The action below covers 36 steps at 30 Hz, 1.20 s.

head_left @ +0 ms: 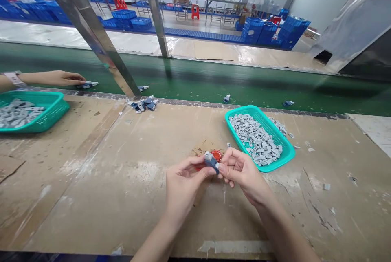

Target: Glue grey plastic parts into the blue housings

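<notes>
My left hand (183, 184) and my right hand (244, 172) hold a small blue-and-grey plastic part (211, 162) between their fingertips, just above the worn tan workbench (91, 197). A round red object (216, 155) lies on the bench directly behind the part, partly hidden by it. To the right of my right hand stands a teal plastic basket (244, 110), heaped with small grey plastic pieces (255, 139). A few grey pieces lie against its far right side.
A green conveyor belt (195, 78) runs along the bench's far edge, carrying scattered blue parts (87, 85). A co-worker's hand (61, 78) reaches onto it beside another teal basket (45, 115). A pile of blue parts (143, 104) sits at the bench edge. Steel posts (100, 29) rise beyond.
</notes>
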Each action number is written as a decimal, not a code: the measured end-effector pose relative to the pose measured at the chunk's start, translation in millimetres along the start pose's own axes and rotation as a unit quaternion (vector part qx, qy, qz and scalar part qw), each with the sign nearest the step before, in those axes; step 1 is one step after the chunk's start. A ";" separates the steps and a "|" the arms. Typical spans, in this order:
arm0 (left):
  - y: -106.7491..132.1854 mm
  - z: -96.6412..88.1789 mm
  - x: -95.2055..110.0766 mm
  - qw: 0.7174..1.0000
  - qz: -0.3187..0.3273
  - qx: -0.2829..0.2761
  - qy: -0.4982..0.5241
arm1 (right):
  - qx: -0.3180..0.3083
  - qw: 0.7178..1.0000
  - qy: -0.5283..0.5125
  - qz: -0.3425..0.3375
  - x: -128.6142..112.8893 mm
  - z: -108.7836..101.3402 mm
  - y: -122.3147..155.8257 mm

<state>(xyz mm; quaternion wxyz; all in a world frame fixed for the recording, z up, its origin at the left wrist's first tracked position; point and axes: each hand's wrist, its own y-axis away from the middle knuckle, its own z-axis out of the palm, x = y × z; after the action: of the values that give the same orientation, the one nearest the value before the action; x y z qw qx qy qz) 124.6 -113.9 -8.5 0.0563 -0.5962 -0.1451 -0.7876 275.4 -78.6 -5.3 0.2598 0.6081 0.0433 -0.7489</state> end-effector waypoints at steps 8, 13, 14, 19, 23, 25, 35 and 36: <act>-4.0 -5.4 4.2 0.996 -0.023 -0.071 -0.040 | 0.014 1.000 0.004 0.000 1.2 6.5 -1.1; -27.8 -7.2 19.9 0.985 -0.014 -0.143 -0.096 | 0.078 0.987 0.127 -0.055 -13.1 -21.1 -3.6; -39.8 -9.3 23.2 0.982 0.011 -0.145 -0.118 | 0.133 0.969 0.189 -0.083 -15.7 -34.6 -4.5; -143.2 -26.0 35.0 0.940 0.180 -0.106 -0.272 | 0.312 0.781 0.535 -0.080 -15.5 -92.1 -19.9; -234.6 -24.8 37.2 0.834 0.231 -0.087 -0.493 | 0.294 0.766 0.571 -0.044 -9.5 -92.3 -41.9; -266.6 -16.9 34.8 0.788 0.241 -0.082 -0.560 | 0.302 0.766 0.566 -0.032 -7.3 -85.6 -49.2; -308.5 33.6 8.7 0.726 0.266 -0.093 -0.627 | 0.328 0.770 0.547 -0.031 -5.5 -75.7 -49.5; -307.5 38.4 8.0 0.723 0.270 -0.090 -0.630 | 0.335 0.779 0.529 -0.041 -7.5 -75.1 -48.7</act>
<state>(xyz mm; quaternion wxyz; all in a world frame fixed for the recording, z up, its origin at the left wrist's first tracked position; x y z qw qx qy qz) 77.3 190.7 -41.0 0.1077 -0.9712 0.0916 -0.1919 321.6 -5.6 -29.8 -0.0552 0.9549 -0.0543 -0.2866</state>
